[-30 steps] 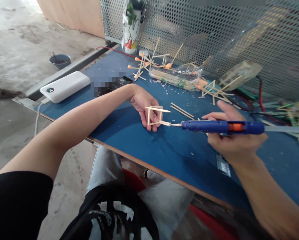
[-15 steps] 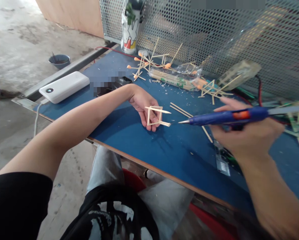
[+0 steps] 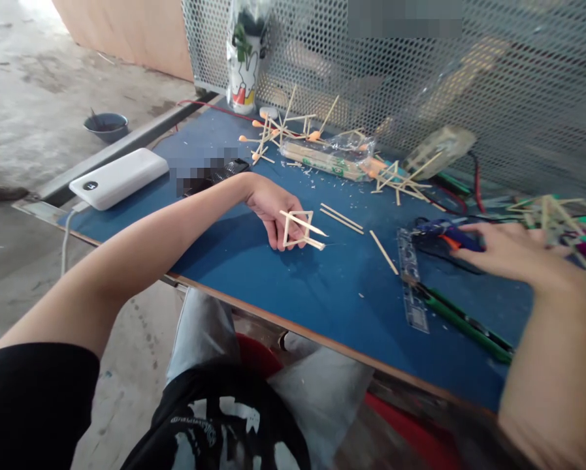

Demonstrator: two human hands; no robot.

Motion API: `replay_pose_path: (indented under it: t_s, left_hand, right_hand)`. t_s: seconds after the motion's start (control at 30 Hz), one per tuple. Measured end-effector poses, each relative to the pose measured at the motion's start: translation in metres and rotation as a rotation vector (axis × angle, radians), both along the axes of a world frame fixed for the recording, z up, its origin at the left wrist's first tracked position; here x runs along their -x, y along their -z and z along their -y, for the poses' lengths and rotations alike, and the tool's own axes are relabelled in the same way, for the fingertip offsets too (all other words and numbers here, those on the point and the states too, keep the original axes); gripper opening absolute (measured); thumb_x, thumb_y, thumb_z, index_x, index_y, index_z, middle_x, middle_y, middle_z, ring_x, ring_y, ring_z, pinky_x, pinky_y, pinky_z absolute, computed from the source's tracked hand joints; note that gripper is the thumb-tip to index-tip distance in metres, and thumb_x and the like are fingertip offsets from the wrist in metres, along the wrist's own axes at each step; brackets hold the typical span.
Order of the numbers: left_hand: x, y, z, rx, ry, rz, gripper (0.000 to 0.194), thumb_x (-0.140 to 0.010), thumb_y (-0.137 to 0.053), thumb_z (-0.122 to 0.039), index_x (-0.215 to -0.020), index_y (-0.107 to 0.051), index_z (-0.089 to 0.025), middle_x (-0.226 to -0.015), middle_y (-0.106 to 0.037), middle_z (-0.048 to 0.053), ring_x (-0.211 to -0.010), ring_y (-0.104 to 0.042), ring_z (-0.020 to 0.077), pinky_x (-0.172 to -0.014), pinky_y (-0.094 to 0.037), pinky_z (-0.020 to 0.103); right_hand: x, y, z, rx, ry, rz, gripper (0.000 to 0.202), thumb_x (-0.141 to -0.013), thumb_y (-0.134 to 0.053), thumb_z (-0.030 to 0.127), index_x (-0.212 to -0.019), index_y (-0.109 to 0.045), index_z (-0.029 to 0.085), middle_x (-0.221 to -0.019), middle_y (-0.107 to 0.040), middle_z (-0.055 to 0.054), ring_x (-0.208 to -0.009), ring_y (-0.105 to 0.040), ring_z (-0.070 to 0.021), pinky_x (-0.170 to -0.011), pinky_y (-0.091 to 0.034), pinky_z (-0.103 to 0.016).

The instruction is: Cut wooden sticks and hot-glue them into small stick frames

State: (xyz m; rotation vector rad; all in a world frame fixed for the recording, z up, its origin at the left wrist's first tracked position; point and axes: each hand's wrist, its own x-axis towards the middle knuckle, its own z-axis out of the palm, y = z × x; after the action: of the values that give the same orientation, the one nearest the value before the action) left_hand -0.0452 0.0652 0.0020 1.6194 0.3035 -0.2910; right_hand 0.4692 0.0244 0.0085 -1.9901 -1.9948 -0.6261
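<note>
Two bare hands: both mine, well apart over the blue table.
Left grip: narrow; my left hand pinches a small stick frame between thumb and fingers.
Frame: held above the table, four-sided, with a pointed stick and another end jutting toward my right.
Right grip: my right hand has thumb and fingers closed about the rear of a blue tool with an orange part, low near the ruler's upper end.
Loose sticks: two side by side, one apart, all between my hands.
Ruler: a clear one, a green cutter overlapping it.
Far side: a plastic packet of sticks.
Left end: a white power bank.
</note>
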Motion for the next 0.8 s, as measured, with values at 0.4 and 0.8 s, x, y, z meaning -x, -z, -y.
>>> replay_pose_path:
  t_s: [0.4, 0.8]
  left_hand:
    - [0.003, -0.025, 0.009, -0.118, -0.219, 0.072, 0.043, -0.075, -0.091, -0.055, -0.104, -0.087, -0.024, -0.098, -0.082, 0.008, -0.101, -0.077, 0.028, -0.106, -0.061, 0.047]
    - [0.009, -0.034, -0.005, -0.343, -0.628, 0.586, 0.04, -0.087, -0.087, -0.051, -0.103, -0.079, -0.015, -0.086, -0.075, 0.001, -0.085, -0.076, 0.0131, -0.081, -0.06, 0.027]
  right_hand:
    - [0.196, -0.046, 0.018, 0.443, -0.49, -0.026, 0.035, -0.094, -0.056, 0.047, -0.103, -0.082, 0.025, -0.113, -0.082, -0.01, -0.102, -0.072, -0.0298, -0.093, -0.053, -0.047]
    - [0.24, -0.044, -0.015, 0.796, -0.469, 0.143, 0.015, -0.084, -0.061, 0.036, -0.081, -0.069, 0.024, -0.077, -0.074, -0.006, -0.063, -0.056, -0.0176, -0.06, -0.038, -0.037]
